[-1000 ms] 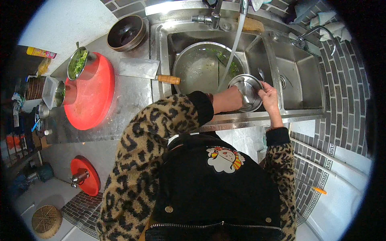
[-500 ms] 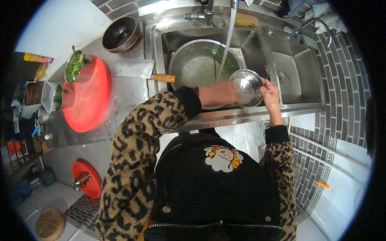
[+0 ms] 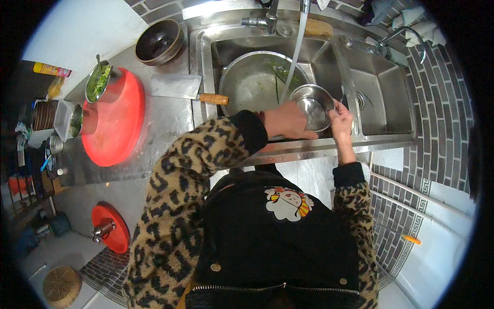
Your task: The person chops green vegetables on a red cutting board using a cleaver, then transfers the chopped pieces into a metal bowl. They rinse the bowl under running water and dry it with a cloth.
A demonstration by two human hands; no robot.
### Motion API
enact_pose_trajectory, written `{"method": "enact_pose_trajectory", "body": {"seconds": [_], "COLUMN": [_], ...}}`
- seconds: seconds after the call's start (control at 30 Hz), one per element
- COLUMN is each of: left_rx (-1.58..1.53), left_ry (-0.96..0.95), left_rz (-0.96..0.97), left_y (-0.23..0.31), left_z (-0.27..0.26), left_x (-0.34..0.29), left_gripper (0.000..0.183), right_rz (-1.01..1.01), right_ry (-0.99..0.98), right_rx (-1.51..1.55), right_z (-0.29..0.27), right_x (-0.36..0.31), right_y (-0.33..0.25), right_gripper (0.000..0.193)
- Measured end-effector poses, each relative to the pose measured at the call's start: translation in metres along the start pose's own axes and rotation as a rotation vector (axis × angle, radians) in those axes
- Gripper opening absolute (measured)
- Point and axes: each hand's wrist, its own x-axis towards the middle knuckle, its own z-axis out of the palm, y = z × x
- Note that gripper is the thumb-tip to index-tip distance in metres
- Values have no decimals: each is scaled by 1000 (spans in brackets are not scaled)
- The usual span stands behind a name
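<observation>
A small shiny metal bowl [image 3: 318, 107] is held tilted over the sink's front right part, its inside facing up. On its right rim my right hand [image 3: 341, 122] is closed, fingers pinching the edge. My left hand [image 3: 288, 121] bends over the bowl's lower left edge, thumb stretched along the near side; the other fingers are partly hidden. Just left of the bowl, a water stream [image 3: 296, 59] from the tap falls into a large metal basin [image 3: 231, 82] in the sink. Cloudy water and some green stalks [image 3: 283, 77] show in the basin.
A cleaver [image 3: 177, 86] with a wooden handle lies left of the sink, its handle end reaching over the edge. Beyond it are a dark bowl [image 3: 158, 44], a red round board [image 3: 116, 139] and a metal pot of chopped greens [image 3: 98, 85]. A second sink basin [image 3: 386, 98] adjoins on the right.
My left hand, blurred over the bowl before, now shows sharply at its lower left edge. The bowl has risen slightly in the picture, and more of its inside shows. My right hand keeps its grip.
</observation>
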Motion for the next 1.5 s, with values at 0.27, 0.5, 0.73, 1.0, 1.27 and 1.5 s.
{"method": "enact_pose_trajectory", "body": {"seconds": [0.27, 0.5, 0.73, 1.0, 1.27, 1.5], "left_rx": [-2056, -1207, -817, 359, 210, 238], "left_ry": [696, 681, 345, -194, 253, 536], "left_rz": [-349, -121, -158, -4, 26, 50], "left_y": [-21, -20, -58, -94, -109, -105], "left_z": [31, 47, 23, 41, 52, 45], "left_x": [75, 60, 24, -7, 6, 11], "left_gripper": [26, 34, 55, 31, 8, 6], "right_rz": [-40, -204, -30, 3, -28, -1], "right_ry": [104, 59, -9, -250, -64, 26], "right_rx": [-94, 4, 39, 81, -37, -136], "right_z": [70, 71, 76, 77, 72, 74], "right_x": [-19, 2, 28, 51, 72, 85], "right_y": [12, 30, 18, 7, 34, 29], "right_gripper": [30, 22, 34, 37, 37, 34]}}
